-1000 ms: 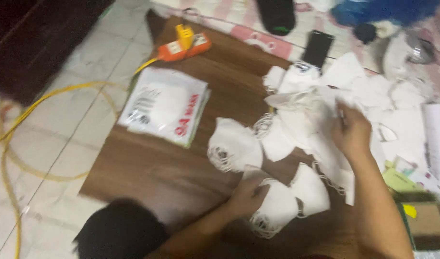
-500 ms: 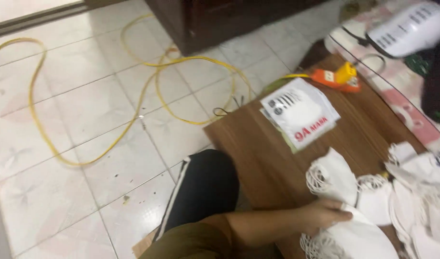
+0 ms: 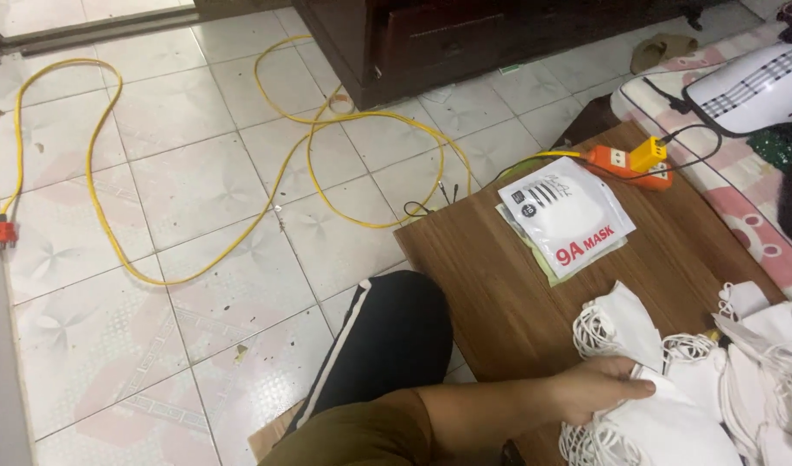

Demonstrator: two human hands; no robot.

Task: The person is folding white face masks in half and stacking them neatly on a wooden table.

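Note:
My left hand (image 3: 599, 388) reaches across from the lower left and grips the edge of a white face mask (image 3: 672, 427) at the near right of a low brown wooden table (image 3: 491, 285). That mask lies in a loose pile of white masks (image 3: 741, 362) with white ear loops, which runs off the right edge of the view. A sealed white packet of masks (image 3: 568, 211) lies flat further back on the table, apart from the hand. My right hand is out of view.
An orange power strip with a yellow plug (image 3: 637, 162) sits at the table's far corner. A long yellow cable (image 3: 240, 233) loops over the tiled floor. My knee in black trousers (image 3: 387, 345) is left of the table. A dark cabinet (image 3: 465, 39) stands behind, a pink mat (image 3: 741, 194) at right.
The view has swung left and away from the mask pile, so the floor and cable now fill the left. My right hand has left the view; my left hand stays on the masks.

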